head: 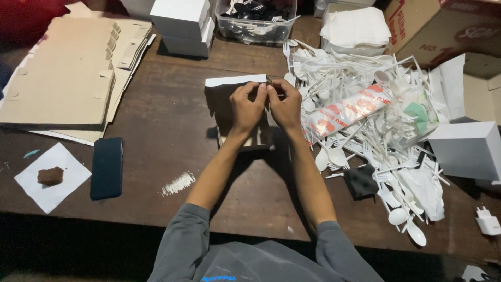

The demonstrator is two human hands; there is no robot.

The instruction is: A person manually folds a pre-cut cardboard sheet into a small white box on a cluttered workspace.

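Pinching box flap [236, 81] w/ 2 hands—left hand [247, 107], right hand [286, 107]—fingers closed on brown box, white-edged.

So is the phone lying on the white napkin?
No, the dark phone lies on the bare table, beside the napkin.

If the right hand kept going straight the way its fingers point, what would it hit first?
The right hand points away up the table, at the box flap. Beyond that, probably the clear plastic tub of dark cutlery, though depth is unclear.

Grey sweatshirt, sleeves pushed up to the elbows, small blue print on chest, 2 bare forearms
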